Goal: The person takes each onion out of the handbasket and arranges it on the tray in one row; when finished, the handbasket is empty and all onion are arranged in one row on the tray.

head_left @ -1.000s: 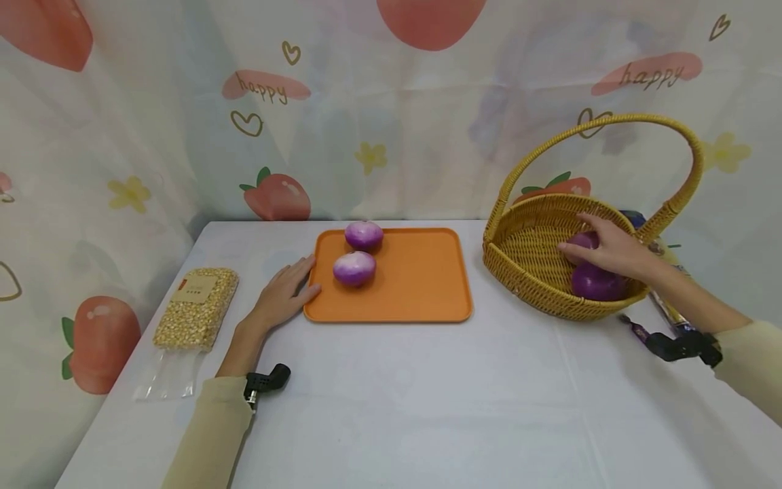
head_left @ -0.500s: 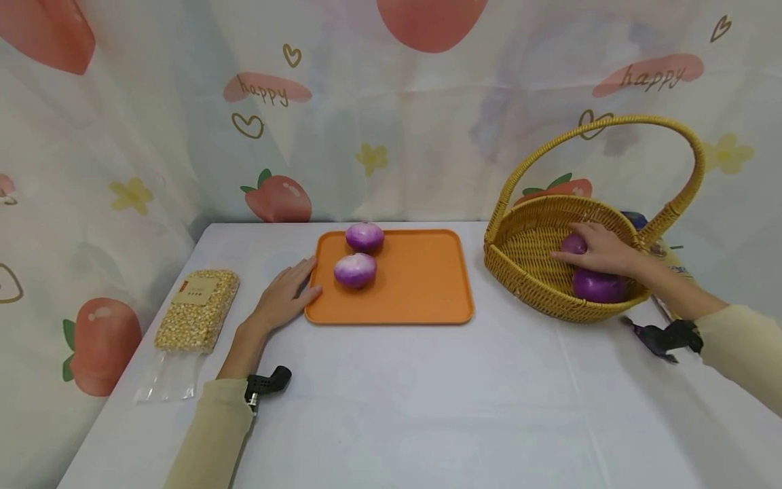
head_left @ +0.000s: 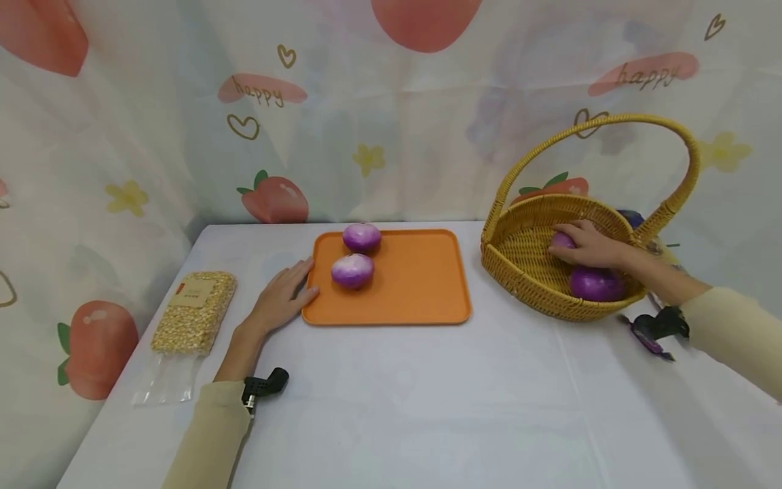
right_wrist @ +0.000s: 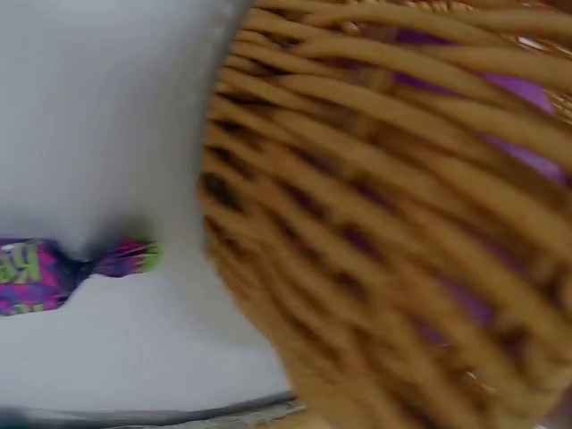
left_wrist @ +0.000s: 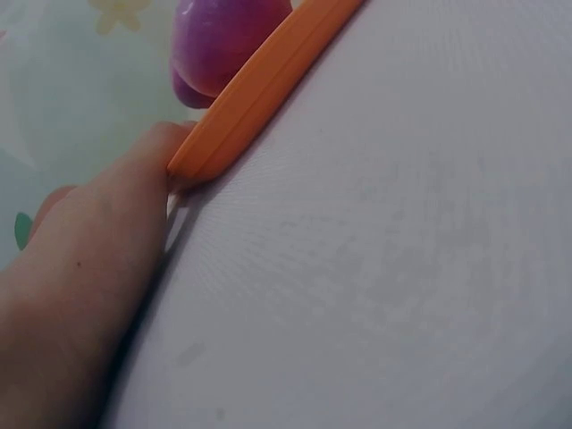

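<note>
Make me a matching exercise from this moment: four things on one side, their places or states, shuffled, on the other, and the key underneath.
Things
1. Orange tray
2. Left hand
3. Right hand
4. Bag of yellow kernels

Places or states
A. Inside the basket, gripping a purple onion
B. Lying on the table, at the person's far left
C. Bearing two onions
D. Resting against a tray's left edge, fingers extended

Pairs: 1-C, 2-D, 3-A, 4-B
</note>
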`<state>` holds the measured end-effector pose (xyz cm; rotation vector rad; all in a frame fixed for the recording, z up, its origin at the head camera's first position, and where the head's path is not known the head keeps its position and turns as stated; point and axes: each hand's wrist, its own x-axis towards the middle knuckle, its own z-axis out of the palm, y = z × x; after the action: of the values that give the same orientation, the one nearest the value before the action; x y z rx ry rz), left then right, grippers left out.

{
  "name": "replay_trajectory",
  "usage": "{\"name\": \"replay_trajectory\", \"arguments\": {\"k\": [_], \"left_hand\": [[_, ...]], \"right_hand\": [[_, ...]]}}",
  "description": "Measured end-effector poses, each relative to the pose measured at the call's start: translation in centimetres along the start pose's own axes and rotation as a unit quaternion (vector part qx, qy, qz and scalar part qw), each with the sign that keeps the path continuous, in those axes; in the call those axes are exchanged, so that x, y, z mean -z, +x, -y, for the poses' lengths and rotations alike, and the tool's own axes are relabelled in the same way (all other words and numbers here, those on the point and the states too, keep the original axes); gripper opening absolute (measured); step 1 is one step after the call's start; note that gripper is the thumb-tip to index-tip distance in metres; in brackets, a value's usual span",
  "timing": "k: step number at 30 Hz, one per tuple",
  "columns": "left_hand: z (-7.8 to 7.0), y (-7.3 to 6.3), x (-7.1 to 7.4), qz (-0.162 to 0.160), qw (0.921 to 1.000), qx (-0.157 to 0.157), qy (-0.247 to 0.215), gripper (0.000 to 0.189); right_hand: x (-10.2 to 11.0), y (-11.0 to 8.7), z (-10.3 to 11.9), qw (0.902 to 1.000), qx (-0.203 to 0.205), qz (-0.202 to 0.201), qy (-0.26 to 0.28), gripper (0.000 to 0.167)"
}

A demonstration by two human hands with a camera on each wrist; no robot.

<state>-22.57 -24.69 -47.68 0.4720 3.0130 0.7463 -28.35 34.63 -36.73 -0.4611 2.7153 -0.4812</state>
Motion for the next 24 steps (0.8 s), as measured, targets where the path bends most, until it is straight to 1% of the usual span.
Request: {"name": "replay_trajectory", "arguments": {"k": [3,5,7,9,11,12,14,16,19,24], "left_hand": [[0.0,0.0,0.1,0.002,1.0,0.0,-0.002,0.071],[-0.1,0.0,0.2,0.004,1.0,0.001,-0.003,0.071],[-0.1,0.0,0.2,0.004,1.0,0.003,-0.001,0.071],[-0.1,-0.1,0.2,0.001,1.0,0.004,-0.002,0.07],[-0.1,-0.1,0.2,-0.002,1.0,0.003,-0.002,0.07],[-0.1,-0.1,0.2,-0.003,1.0,0.003,-0.001,0.07],[-0.1,-0.2,0.2,-0.005,1.0,0.003,0.0,0.07],[-0.1,-0.2,0.1,-0.004,1.0,0.001,-0.001,0.071],[-0.1,-0.3,0.1,-0.002,1.0,-0.001,-0.001,0.071],[-0.2,-0.2,0.1,-0.003,1.0,-0.002,0.001,0.07]], "right_hand": [[0.4,0.2,0.1,0.9998,0.006,0.017,0.003,0.072],[0.7,0.2,0.1,0.9996,0.021,0.019,0.002,0.071],[0.7,0.6,-0.1,0.9981,0.061,0.006,-0.004,0.062],[0.8,1.1,-0.3,0.9962,0.087,-0.001,-0.011,0.057],[1.0,1.5,-0.3,0.9948,0.097,-0.009,-0.028,0.055],[1.1,1.7,-0.3,0.9946,0.097,-0.011,-0.036,0.054],[1.4,2.1,-0.3,0.9963,0.067,0.0,-0.053,0.063],[1.5,2.3,-0.3,0.9962,0.049,0.003,-0.071,0.064],[1.6,2.5,-0.3,0.9957,0.036,0.015,-0.084,0.063],[2.1,2.5,0.1,0.9935,0.027,0.043,-0.102,0.06]]}}
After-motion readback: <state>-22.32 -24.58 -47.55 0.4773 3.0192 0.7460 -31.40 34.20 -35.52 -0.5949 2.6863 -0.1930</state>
